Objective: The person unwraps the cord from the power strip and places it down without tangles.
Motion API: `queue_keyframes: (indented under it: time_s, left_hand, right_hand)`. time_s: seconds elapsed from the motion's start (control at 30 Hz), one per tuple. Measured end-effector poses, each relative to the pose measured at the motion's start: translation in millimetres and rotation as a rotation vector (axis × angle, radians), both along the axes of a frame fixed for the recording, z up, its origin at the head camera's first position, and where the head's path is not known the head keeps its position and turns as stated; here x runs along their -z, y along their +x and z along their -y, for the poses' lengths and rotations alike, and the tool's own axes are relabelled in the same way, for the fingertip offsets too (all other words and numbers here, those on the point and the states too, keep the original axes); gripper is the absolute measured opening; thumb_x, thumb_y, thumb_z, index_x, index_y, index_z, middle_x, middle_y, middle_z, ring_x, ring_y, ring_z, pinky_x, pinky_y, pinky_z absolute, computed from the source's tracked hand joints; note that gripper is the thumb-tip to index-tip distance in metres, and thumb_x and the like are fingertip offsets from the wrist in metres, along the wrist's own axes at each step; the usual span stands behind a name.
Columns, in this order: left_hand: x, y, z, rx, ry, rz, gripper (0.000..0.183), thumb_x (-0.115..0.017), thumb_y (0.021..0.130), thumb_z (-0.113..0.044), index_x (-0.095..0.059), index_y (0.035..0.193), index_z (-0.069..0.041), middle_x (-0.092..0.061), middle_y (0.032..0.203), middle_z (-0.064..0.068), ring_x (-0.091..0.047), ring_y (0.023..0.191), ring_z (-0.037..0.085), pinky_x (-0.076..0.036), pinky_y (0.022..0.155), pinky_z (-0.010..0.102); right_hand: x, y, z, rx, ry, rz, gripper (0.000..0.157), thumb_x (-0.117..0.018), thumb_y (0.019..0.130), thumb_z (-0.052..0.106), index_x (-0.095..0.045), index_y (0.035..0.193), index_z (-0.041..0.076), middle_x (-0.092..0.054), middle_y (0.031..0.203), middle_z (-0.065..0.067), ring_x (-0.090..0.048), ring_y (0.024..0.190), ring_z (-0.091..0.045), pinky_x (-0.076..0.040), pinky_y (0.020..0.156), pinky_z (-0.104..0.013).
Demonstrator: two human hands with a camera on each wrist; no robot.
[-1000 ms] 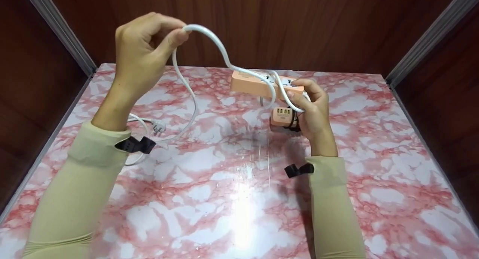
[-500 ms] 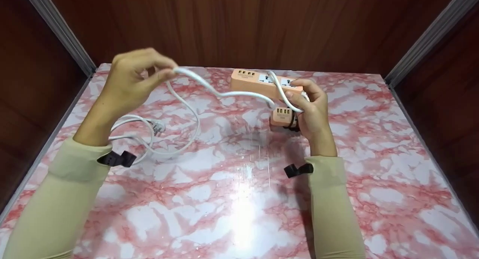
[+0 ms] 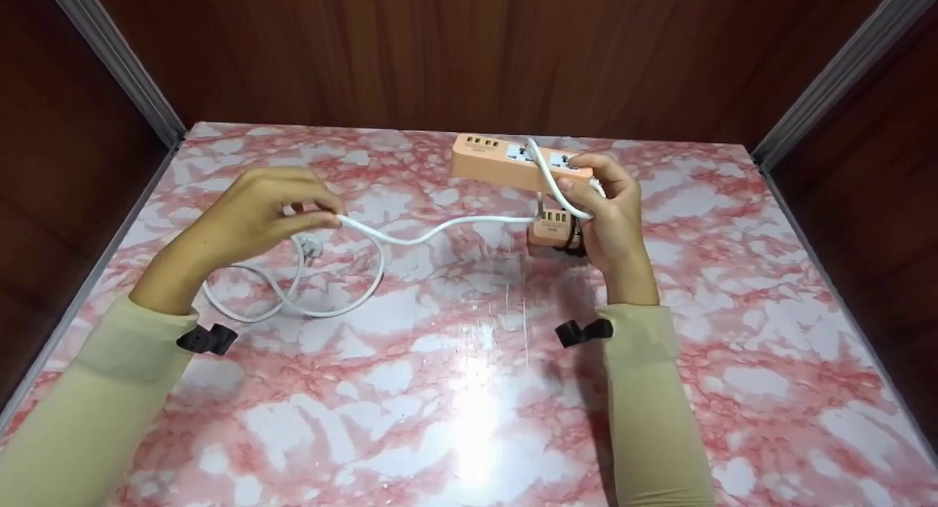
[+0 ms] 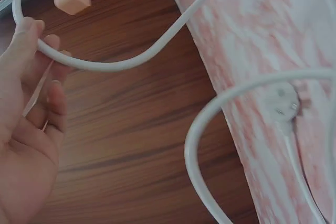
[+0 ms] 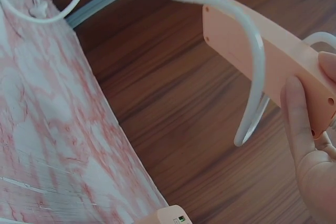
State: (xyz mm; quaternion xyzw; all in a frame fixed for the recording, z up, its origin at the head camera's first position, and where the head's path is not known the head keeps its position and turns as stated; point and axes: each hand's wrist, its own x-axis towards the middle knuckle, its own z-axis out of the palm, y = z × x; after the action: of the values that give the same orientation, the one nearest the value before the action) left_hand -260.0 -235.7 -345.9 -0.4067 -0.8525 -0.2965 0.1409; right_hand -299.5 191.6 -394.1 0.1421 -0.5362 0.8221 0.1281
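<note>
My right hand grips the right end of an orange power strip, held up over the table with its sockets and USB ports facing up. A turn of white cord crosses over the strip near the thumb. In the right wrist view the cord also passes along the strip's underside. My left hand pinches the same cord between thumb and fingertips, left of the strip. From there the cord runs in loops on the table to its white plug, seen closer in the left wrist view.
Beneath the held strip stands a second orange power strip with USB ports and a black cord or tie around it. The pink-and-white marbled table is bordered by dark wood panels at the back and sides.
My left hand has come down from high at the upper left, lowering the cord from an arch to a shallow sag. My right hand and the held power strip stay nearly still.
</note>
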Motion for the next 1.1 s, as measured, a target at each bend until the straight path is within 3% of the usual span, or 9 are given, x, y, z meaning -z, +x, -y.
queue_keyframes:
  time_s: [0.23, 0.5, 0.8, 1.1]
  left_hand:
    - [18.4, -7.0, 4, 0.002, -0.159, -0.030, 0.016, -0.086, 0.088, -0.009, -0.082, 0.101, -0.016, -0.075, 0.094, -0.007, -0.065, 0.084, 0.009, -0.053, 0.073, 0.028]
    - [34.0, -9.2, 12, -0.035, -0.287, 0.047, 0.015, -0.086, 0.089, -0.010, -0.082, 0.103, -0.014, -0.074, 0.097, -0.004, -0.068, 0.091, 0.017, -0.058, 0.083, 0.040]
    - [34.8, -2.8, 19, -0.075, -0.424, 0.194, 0.012, -0.087, 0.088, -0.011, -0.082, 0.098, -0.015, -0.075, 0.095, -0.004, -0.069, 0.092, 0.019, -0.056, 0.083, 0.043]
    - [30.4, 11.6, 10, -0.106, -0.518, 0.217, 0.021, -0.092, 0.082, -0.008, -0.083, 0.099, -0.016, -0.078, 0.097, -0.002, -0.066, 0.097, 0.024, -0.056, 0.085, 0.045]
  right_hand:
    - [0.7, -0.2, 0, 0.004, 0.028, -0.006, 0.024, -0.069, 0.084, -0.010, -0.078, 0.097, 0.008, -0.067, 0.101, -0.008, -0.063, 0.092, -0.020, -0.057, 0.073, -0.025]
    - [2.0, -0.5, 2, 0.009, 0.026, -0.009, 0.025, -0.068, 0.083, -0.011, -0.078, 0.095, 0.008, -0.067, 0.101, -0.008, -0.063, 0.092, -0.019, -0.056, 0.073, -0.024]
    - [0.5, -0.1, 4, -0.018, 0.036, -0.013, 0.025, -0.069, 0.083, -0.011, -0.078, 0.096, 0.008, -0.067, 0.098, -0.009, -0.064, 0.089, -0.019, -0.055, 0.071, -0.024]
    - [1.6, 0.9, 5, -0.033, 0.050, -0.004, 0.026, -0.068, 0.083, -0.011, -0.078, 0.096, 0.009, -0.067, 0.100, -0.009, -0.064, 0.090, -0.019, -0.056, 0.073, -0.025]
